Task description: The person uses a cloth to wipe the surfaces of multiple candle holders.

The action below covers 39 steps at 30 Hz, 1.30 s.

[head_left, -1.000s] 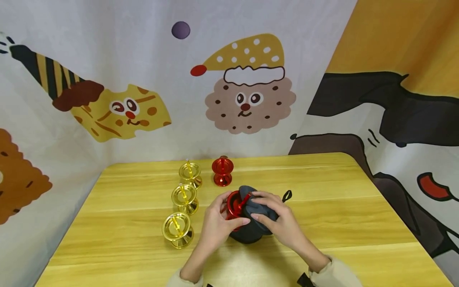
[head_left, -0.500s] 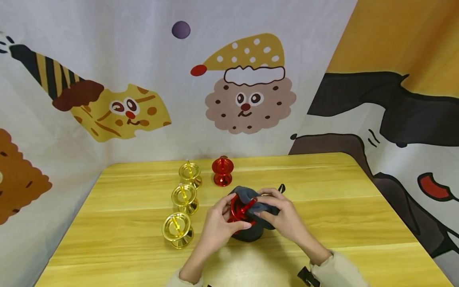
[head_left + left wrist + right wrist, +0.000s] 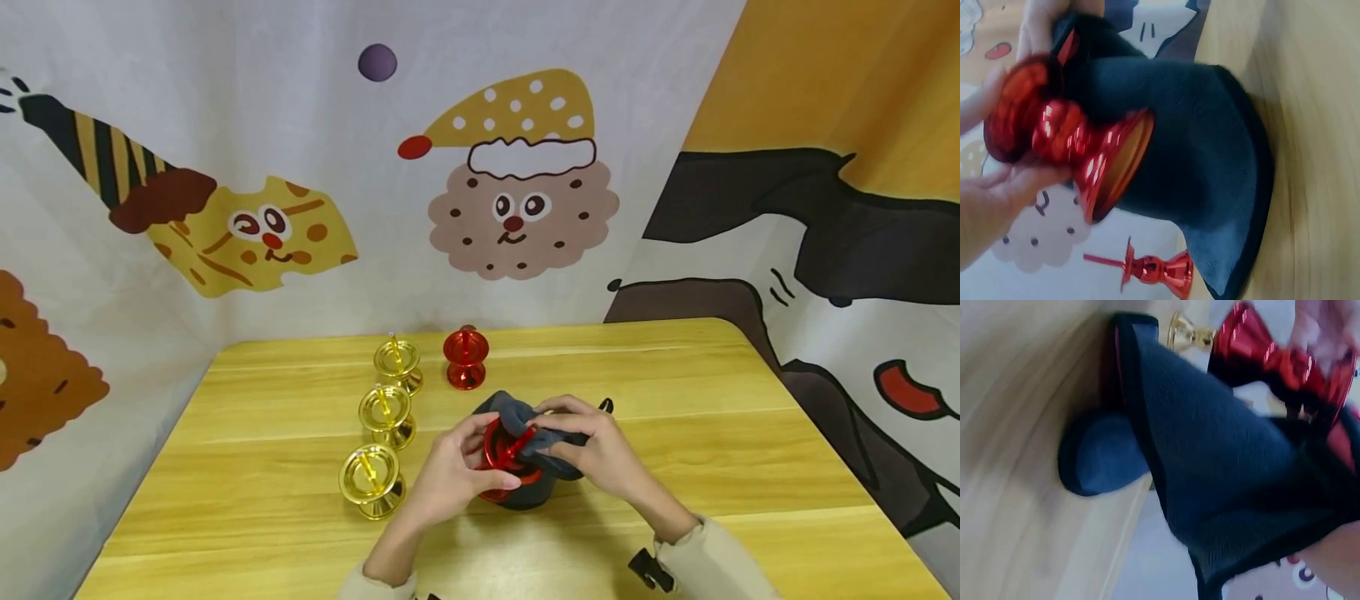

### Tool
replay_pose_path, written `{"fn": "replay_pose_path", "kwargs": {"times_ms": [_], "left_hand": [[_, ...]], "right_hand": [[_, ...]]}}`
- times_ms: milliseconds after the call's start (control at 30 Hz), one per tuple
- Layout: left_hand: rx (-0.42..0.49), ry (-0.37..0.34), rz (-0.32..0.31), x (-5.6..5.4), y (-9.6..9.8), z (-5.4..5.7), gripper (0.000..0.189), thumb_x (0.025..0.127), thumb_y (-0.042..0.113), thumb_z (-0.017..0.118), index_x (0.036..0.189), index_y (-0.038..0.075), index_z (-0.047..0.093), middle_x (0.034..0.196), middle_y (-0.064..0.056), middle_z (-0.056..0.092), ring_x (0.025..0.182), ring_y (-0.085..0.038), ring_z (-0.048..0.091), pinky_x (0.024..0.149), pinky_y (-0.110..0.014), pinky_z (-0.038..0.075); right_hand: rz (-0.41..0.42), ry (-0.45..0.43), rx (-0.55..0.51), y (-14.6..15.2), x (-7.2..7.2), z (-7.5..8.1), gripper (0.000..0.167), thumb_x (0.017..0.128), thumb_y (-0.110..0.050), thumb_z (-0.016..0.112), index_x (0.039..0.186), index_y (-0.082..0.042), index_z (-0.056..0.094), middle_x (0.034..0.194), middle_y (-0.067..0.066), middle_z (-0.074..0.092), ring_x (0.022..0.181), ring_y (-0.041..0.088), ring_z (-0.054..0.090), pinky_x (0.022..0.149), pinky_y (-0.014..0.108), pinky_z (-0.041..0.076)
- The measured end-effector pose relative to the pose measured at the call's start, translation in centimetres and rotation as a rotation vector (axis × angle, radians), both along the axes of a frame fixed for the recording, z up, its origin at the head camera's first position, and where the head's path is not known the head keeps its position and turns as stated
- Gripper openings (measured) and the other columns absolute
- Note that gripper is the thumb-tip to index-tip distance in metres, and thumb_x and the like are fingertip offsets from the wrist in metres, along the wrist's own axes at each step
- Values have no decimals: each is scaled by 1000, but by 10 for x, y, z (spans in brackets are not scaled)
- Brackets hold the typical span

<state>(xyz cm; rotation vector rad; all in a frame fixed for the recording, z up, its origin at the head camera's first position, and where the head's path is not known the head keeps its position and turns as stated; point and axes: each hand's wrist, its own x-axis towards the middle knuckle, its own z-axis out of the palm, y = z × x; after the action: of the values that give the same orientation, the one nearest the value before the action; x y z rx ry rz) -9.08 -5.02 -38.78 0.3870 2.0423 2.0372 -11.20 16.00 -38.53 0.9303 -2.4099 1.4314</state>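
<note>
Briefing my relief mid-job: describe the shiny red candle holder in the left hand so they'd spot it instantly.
Over the yellow wood-grain table, find the left hand near the middle, beside dark blue-grey fabric. It grips the shiny red candle holder. Unlike the upright red candle holder behind and three shiny gold candle holders leftward, this one is held.

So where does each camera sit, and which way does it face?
Head: worn on the head, looking forward and down at the table; left hand, right hand and sleeves show.
Left wrist: on that wrist, looking at the held red stand and dark cloth; both hands show partly.
Right wrist: on that wrist, looking mostly at the dark cloth; both hands show partly.
Both wrist views share the held red stand and dark cloth.
</note>
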Motion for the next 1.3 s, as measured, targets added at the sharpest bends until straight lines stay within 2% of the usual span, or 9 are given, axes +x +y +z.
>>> {"fn": "replay_pose_path", "kwargs": {"times_ms": [200, 267, 433, 500, 700, 767, 967, 1200, 1300], "left_hand": [[46, 58, 129, 0, 9, -3, 72, 71, -1, 76, 131, -9, 37, 123, -23, 50, 111, -28, 53, 88, -26, 48], [48, 45, 102, 0, 7, -3, 71, 71, -2, 75, 131, -9, 37, 122, -24, 50, 110, -29, 53, 87, -27, 48], [12, -10, -34, -1, -2, -1, 72, 74, 4, 74, 134, -7, 35, 123, -22, 50, 110, -30, 53, 86, -30, 49], [13, -5, -26, -1, -3, -1, 72, 74, 5, 74, 133, -7, 35, 124, -22, 49, 111, -30, 53, 87, -29, 49], [-28, 113, 238, -2, 6, -5, 68, 69, 5, 79, 123, -9, 40, 119, -24, 52, 111, -31, 52, 90, -30, 47], [-49, 134, 264, -1, 8, -7, 68, 69, 7, 79, 121, -9, 39, 119, -24, 52, 111, -31, 52, 91, -30, 46], [78, 32, 113, 0, 4, -5, 61, 78, 3, 71, 123, -7, 31, 124, -26, 49, 114, -34, 49, 92, -32, 45], [39, 38, 162, -3, 3, -3, 70, 71, -5, 74, 130, -8, 37, 124, -25, 47, 110, -33, 52, 89, -31, 48], [38, 41, 137, -2, 3, -3, 75, 70, -3, 76, 133, -8, 37, 127, -24, 47, 110, -30, 52, 87, -28, 49]], "right_hand": [[-103, 43, 15, -10, 10, -4, 29, 72, 8, 71, 100, 0, 69, 108, 10, 57, 91, 23, 58, 71, 26, 54], [-91, 58, 16, -11, 11, -4, 29, 71, 10, 72, 99, 0, 69, 106, 11, 57, 89, 23, 58, 70, 26, 54], [-19, 67, 42, -6, 0, 0, 32, 69, 14, 71, 98, 1, 70, 105, 12, 59, 90, 24, 58, 70, 28, 54], [-20, 44, 55, -5, -3, 1, 32, 71, 12, 70, 100, 0, 69, 107, 11, 59, 92, 24, 58, 72, 29, 54], [-135, -63, 23, -12, 5, -5, 33, 73, -2, 74, 105, -8, 69, 106, 4, 59, 92, 20, 58, 73, 27, 53], [-156, -81, -9, -14, 8, -6, 33, 74, -1, 74, 105, -8, 69, 105, 5, 59, 92, 20, 59, 74, 28, 53], [-180, -115, -79, -10, 1, 0, 29, 76, 3, 70, 104, -5, 69, 105, 8, 60, 94, 24, 57, 75, 26, 53], [-51, -181, -75, -7, -5, 12, 29, 78, 0, 69, 106, -6, 68, 107, 6, 59, 94, 20, 57, 75, 27, 53], [-36, -166, -75, -9, -5, 13, 28, 78, 2, 68, 106, -5, 68, 107, 7, 59, 93, 21, 57, 74, 27, 54]]}}
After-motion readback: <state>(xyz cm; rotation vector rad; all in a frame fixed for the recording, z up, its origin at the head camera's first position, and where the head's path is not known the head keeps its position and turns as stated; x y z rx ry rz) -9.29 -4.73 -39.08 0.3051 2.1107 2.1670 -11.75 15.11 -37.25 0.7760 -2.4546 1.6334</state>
